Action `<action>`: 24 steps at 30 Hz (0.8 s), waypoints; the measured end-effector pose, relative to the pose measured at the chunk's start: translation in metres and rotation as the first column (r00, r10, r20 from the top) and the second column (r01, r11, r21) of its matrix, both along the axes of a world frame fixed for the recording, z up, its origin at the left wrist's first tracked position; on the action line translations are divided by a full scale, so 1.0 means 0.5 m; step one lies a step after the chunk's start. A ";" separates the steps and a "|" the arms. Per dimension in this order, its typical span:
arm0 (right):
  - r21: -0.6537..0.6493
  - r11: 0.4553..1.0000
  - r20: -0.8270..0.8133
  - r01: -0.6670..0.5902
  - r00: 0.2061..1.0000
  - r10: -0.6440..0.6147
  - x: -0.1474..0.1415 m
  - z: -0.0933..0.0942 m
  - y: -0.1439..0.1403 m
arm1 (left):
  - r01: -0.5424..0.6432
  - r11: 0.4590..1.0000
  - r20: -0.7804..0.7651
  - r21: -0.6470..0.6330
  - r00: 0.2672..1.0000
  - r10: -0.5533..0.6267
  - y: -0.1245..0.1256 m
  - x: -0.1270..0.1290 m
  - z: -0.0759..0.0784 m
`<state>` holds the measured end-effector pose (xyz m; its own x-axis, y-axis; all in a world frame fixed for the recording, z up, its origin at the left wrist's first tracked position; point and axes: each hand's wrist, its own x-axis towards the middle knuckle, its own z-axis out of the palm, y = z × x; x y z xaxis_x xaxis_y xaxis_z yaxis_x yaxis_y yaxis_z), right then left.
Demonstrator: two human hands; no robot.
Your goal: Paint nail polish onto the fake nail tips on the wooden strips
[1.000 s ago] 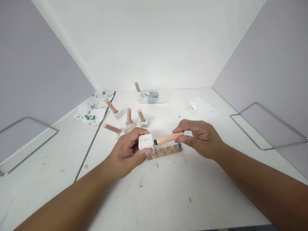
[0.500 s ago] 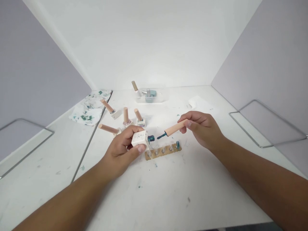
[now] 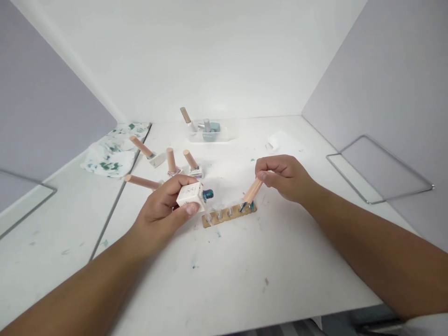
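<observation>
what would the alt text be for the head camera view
A person's right hand holds a wooden-handled polish brush, its teal tip on the rightmost of the nail tips on a strip. The left hand holds the open white bottle tilted. More bottles stand behind on the white table.

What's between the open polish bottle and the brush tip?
Head view: bare white table behind the gap between bottle and brush; below it, the nail-tip strip.

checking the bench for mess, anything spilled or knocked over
One bottle lies on its side left of the hand, while its neighbours stand. Teal smears spot the table, and the cloth at far left is stained teal. The open bottle in the left hand is tipped sideways.
</observation>
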<state>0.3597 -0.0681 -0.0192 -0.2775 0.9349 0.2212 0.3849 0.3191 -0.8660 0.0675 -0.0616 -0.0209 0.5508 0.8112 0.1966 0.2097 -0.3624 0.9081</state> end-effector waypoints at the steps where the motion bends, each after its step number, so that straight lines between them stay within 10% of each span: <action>1: 0.011 1.000 0.022 0.008 1.000 -0.008 -0.001 0.002 0.000 | 0.000 1.000 -0.007 0.001 1.000 0.000 0.000 0.000 0.001; 24: -0.031 0.970 0.158 0.242 0.959 -0.234 -0.025 0.005 -0.001 | -0.011 1.000 0.048 -0.015 0.999 0.012 0.001 -0.002 -0.003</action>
<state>0.3471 -0.0687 -0.0169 -0.0721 0.9867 0.1454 0.5727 0.1603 -0.8039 0.0662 -0.0610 -0.0227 0.5314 0.8205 0.2105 0.1697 -0.3466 0.9225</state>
